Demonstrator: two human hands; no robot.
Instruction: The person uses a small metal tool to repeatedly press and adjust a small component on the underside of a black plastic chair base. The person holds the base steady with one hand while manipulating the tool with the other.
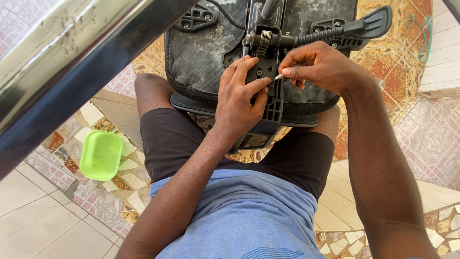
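Observation:
An upturned office chair seat [203, 52] rests against my knees, its grey underside facing me. A black plastic and metal mechanism plate [274, 103] runs down its middle, with a black adjustment lever [354, 26] sticking out to the right. My left hand [239, 98] presses on the plate, fingers spread over it. My right hand [318, 64] pinches a small silvery screw or bolt [279, 76] at the plate's edge, beside the left fingertips.
A lime green plastic container [100, 154] lies on the patterned tile floor to my left. A shiny metal tube [72, 52] crosses the upper left, close to the camera. A small metal piece [128, 210] lies on the tiles near the container.

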